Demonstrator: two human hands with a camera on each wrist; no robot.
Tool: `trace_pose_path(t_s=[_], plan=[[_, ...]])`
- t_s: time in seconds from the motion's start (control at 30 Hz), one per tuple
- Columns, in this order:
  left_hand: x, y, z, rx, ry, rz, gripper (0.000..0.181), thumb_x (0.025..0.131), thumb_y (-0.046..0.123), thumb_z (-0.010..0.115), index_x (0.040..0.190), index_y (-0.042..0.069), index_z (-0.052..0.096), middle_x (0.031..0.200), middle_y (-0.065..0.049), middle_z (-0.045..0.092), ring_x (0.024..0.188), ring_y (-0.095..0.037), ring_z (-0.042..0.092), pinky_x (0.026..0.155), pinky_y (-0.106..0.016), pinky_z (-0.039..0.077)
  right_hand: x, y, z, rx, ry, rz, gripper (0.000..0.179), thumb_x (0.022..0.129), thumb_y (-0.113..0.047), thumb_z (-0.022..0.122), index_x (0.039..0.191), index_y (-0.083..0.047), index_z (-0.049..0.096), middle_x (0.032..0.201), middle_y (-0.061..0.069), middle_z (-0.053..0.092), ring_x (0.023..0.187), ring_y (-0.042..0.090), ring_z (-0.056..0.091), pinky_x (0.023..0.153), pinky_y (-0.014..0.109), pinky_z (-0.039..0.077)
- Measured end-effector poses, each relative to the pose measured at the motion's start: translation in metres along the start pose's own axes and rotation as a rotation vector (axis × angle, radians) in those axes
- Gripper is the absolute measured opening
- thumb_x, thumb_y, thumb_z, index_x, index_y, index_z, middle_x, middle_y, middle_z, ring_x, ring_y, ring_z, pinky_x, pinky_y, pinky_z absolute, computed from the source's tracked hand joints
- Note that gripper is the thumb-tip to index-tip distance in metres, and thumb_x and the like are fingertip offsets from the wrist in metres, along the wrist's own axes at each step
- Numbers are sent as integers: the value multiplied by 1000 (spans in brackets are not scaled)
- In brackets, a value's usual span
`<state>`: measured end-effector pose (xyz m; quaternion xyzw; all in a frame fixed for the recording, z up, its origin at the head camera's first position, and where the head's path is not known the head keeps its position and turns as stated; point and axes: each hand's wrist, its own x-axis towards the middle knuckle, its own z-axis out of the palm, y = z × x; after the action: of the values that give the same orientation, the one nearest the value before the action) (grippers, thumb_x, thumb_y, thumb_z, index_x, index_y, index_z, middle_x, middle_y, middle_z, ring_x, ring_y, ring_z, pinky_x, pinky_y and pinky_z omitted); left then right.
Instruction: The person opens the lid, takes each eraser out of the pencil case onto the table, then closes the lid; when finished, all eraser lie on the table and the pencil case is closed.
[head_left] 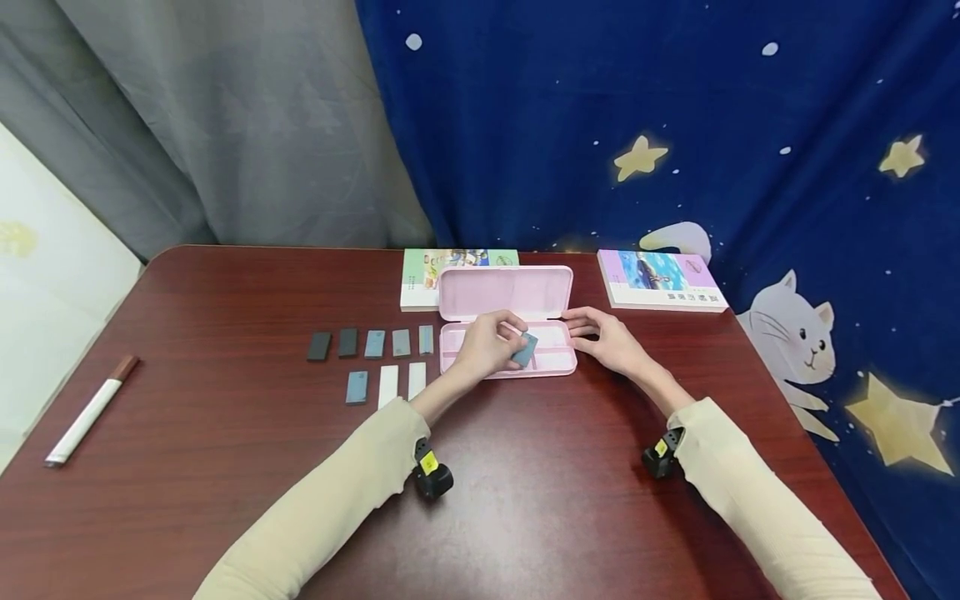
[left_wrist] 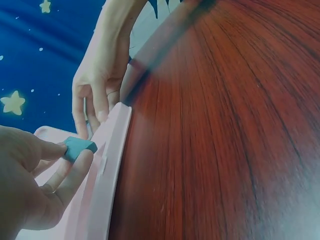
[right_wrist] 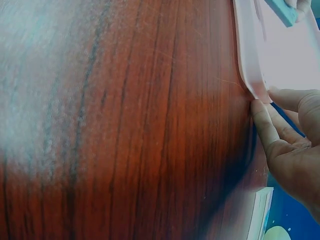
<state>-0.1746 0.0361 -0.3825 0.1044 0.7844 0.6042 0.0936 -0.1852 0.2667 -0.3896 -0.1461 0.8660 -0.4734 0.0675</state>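
Observation:
A pink hinged pencil case (head_left: 555, 365) lies on the table with its lid (head_left: 506, 292) raised at the back. Over its divided tray, my left hand (head_left: 489, 343) pinches a small flat blue-grey block (head_left: 527, 350) between thumb and fingers; the left wrist view shows the block (left_wrist: 80, 148) held tilted. My right hand (head_left: 609, 340) is at the case's right end, where thumb and fingertips grip its rim near the corner (right_wrist: 261, 92). To the left of the case, several similar blocks in dark grey (head_left: 318, 346), blue (head_left: 357, 387) and white (head_left: 387, 385) lie in two rows.
Behind the case lies a green-covered book (head_left: 420, 283), partly hidden by the lid. A purple-covered book (head_left: 663, 281) lies at the back right. On the far left rests a white marker with a brown cap (head_left: 92, 412). Curtains hang behind the table (head_left: 225, 500).

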Motion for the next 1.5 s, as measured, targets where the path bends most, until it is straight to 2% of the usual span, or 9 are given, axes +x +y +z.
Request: trace_pose_path(t_s=[0.2, 0.37, 0.53, 0.67, 0.8, 0.97, 1.13, 1.3, 1.5], plan=[[-10, -3, -19, 1, 42, -10, 12, 85, -2, 69, 98, 0, 68, 79, -13, 65, 64, -22, 65, 53, -33, 58, -8, -26, -2, 0, -12, 16, 41, 89, 12, 59, 129, 15, 48, 119, 34, 56, 109, 47, 56, 95, 55, 44], [-18, -12, -32, -25, 53, -27, 13, 86, -2, 69, 98, -1, 67, 80, -14, 66, 64, -21, 66, 55, -34, 59, -5, -11, -1, -4, -2, 13, 42, 89, 11, 60, 129, 12, 49, 118, 32, 58, 107, 44, 58, 95, 55, 44], [-25, -19, -46, -98, 37, -57, 15, 86, -2, 68, 100, -2, 67, 83, -15, 67, 69, -22, 67, 58, -36, 59, 0, 9, 1, -51, 14, 15, 41, 90, 5, 62, 130, 5, 52, 117, 26, 61, 106, 37, 61, 94, 48, 47], [-30, -23, -55, -132, 22, -89, 16, 86, -1, 68, 102, -1, 66, 86, -15, 67, 71, -21, 68, 61, -38, 59, 0, 14, 1, -77, 26, 28, 41, 90, 3, 64, 130, 2, 54, 116, 22, 63, 105, 34, 62, 93, 44, 49], [-38, -26, -68, -147, 9, -110, 20, 88, -1, 66, 108, -3, 63, 86, -16, 65, 66, -21, 67, 64, -40, 60, -1, 13, 1, -79, 26, 39, 41, 90, 3, 64, 130, 1, 54, 116, 21, 63, 105, 33, 63, 94, 45, 49], [-55, -33, -95, -116, 32, -126, 27, 88, -1, 64, 114, -4, 60, 86, -17, 67, 61, -21, 67, 65, -39, 59, 1, 12, 2, -75, 19, 36, 41, 90, 2, 64, 130, 0, 54, 116, 20, 63, 105, 32, 63, 95, 46, 48], [-78, -42, -131, -139, 64, -133, 28, 90, 1, 64, 116, -8, 59, 96, -21, 65, 71, -20, 69, 68, -40, 59, 1, 12, 1, -73, 12, 40, 41, 90, 2, 64, 130, 0, 54, 117, 20, 63, 105, 32, 62, 95, 47, 48], [-100, -50, -164, -91, 81, -154, 30, 93, 5, 63, 120, -6, 57, 101, -22, 62, 77, -22, 70, 71, -40, 59, 1, 13, 1, -70, 8, 27, 41, 91, 2, 63, 130, 1, 54, 117, 21, 63, 106, 32, 62, 95, 47, 48], [-119, -54, -190, -42, 120, -185, 33, 95, 7, 61, 124, -8, 53, 104, -22, 61, 78, -21, 70, 73, -38, 58, 2, 13, 2, -69, 12, 27, 41, 90, 3, 63, 130, 1, 53, 118, 21, 62, 106, 32, 62, 94, 46, 48]])
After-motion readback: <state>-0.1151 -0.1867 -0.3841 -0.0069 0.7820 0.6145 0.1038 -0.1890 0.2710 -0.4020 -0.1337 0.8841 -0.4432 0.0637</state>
